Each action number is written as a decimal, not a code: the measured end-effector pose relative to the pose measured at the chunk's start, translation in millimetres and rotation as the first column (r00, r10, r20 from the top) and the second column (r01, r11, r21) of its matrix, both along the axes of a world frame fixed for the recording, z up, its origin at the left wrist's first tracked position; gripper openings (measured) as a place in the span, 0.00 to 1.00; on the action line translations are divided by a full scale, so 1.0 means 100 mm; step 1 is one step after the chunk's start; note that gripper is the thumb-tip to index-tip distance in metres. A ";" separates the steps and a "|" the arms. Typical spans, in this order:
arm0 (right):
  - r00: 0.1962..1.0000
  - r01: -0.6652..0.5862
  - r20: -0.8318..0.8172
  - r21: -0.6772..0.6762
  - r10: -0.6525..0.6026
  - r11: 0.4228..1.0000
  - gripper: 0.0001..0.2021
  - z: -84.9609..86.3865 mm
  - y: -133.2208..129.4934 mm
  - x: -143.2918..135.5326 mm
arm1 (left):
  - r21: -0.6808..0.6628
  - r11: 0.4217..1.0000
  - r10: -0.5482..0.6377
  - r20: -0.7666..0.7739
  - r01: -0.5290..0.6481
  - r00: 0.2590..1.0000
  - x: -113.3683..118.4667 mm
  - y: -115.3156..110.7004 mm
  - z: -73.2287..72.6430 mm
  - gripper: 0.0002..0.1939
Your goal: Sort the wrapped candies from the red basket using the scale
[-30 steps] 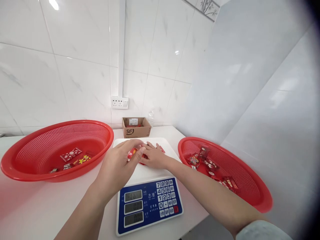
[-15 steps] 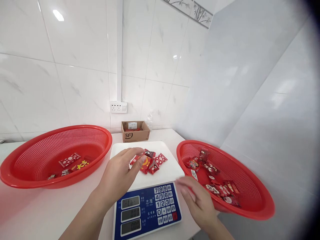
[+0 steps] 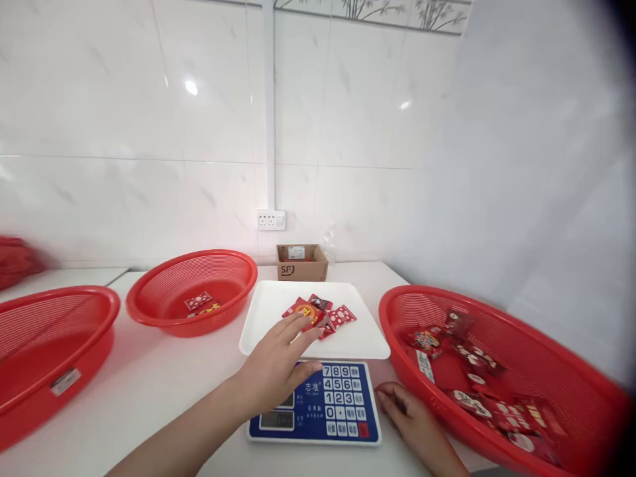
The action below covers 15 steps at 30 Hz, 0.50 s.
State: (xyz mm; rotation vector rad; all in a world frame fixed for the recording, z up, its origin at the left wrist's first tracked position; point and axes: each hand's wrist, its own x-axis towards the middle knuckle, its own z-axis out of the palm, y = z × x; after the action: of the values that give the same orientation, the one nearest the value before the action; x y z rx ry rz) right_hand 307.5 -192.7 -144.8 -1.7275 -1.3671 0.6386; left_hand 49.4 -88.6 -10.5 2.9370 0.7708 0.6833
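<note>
My left hand point(image 3: 275, 364) reaches over a kitchen-style digital scale, its fingers stretched out and apart, holding nothing I can see. Its fingertips overlap the near side of a small pile of red candy packets point(image 3: 340, 317) on the white weighing pan point(image 3: 268, 301); whether they touch cannot be made out. The palm and thumb cover part of the displays on the blue control panel point(image 3: 342, 414). My right hand point(image 3: 412, 424) is low at the panel's right side, fingers curled in towards the thumb, with nothing visible between them.
At right stands a red plastic basket point(image 3: 497, 318) with several packets. Another red basket point(image 3: 191, 262) at left holds a few packets, and a third basket point(image 3: 84, 331) is nearer left. Behind the scale are a cardboard box point(image 3: 303, 270) and a wall socket point(image 3: 271, 220).
The view has turned left, bringing another basket into sight. My left hand has lowered towards the packets and over the displays. My right hand has drawn down beside the panel, fingers curling.
</note>
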 end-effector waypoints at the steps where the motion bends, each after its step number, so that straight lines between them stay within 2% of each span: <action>1: 1.000 -0.018 -0.003 0.013 0.018 1.000 0.15 -0.01 0.02 -0.01 | 0.013 1.000 0.019 -0.037 -0.018 0.999 -0.07 -0.02 -0.05 0.25; 5: 1.000 -0.016 0.020 0.000 0.016 1.000 0.15 -0.07 -0.01 -0.05 | 0.079 0.992 0.114 -0.155 -0.102 0.981 -0.41 -0.07 -0.20 0.32; 9: 0.996 -0.009 0.088 0.021 0.007 1.000 0.15 -0.05 -0.08 -0.07 | 0.140 0.948 0.308 -0.190 -0.285 0.932 -0.81 0.04 -0.28 0.33; 12: 0.993 -0.014 0.114 0.035 0.010 0.999 0.15 0.00 -0.11 -0.08 | 0.151 0.858 0.511 -0.147 -0.491 0.847 -1.17 0.26 -0.26 0.32; 15: 0.992 -0.011 0.128 0.052 0.004 0.999 0.15 0.03 -0.11 -0.10 | 0.110 0.703 0.711 -0.114 -0.703 0.693 -1.57 0.54 -0.13 0.34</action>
State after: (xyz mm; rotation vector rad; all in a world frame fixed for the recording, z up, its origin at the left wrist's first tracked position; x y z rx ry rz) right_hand 297.9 -204.2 -141.8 -1.7473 -1.4662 0.4988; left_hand -107.6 -34.2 -23.6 2.6818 1.9889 0.4922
